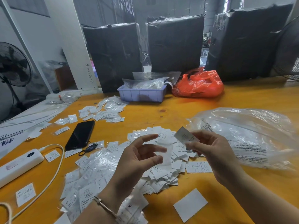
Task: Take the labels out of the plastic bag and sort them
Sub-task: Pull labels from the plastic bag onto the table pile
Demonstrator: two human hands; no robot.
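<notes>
Labels [163,167] lie in 1 loose white heap on the orange table [226,101], directly under both hands, far too many and too overlapped to count; only a few printed letters, M and S, can be read. 1 more label [186,136], blurred, is pinched between thumb and fingertips of the right hand [215,152]. The left hand [139,160] is open with fingers curled, holding nothing; a bracelet [105,206] circles its wrist. 1 large clear plastic bag [252,136] lies crumpled just right of the heap, its contents hard to make out. A second scatter of labels [105,112] sits farther back. 1 lilac bin [142,94] holds clear packets; 1 red bag [199,84] sits beside it. 3 black wrapped bundles [174,44] stand behind. 1 phone [80,135] and 1 white power bank [17,164] lie left, the latter cut off.
</notes>
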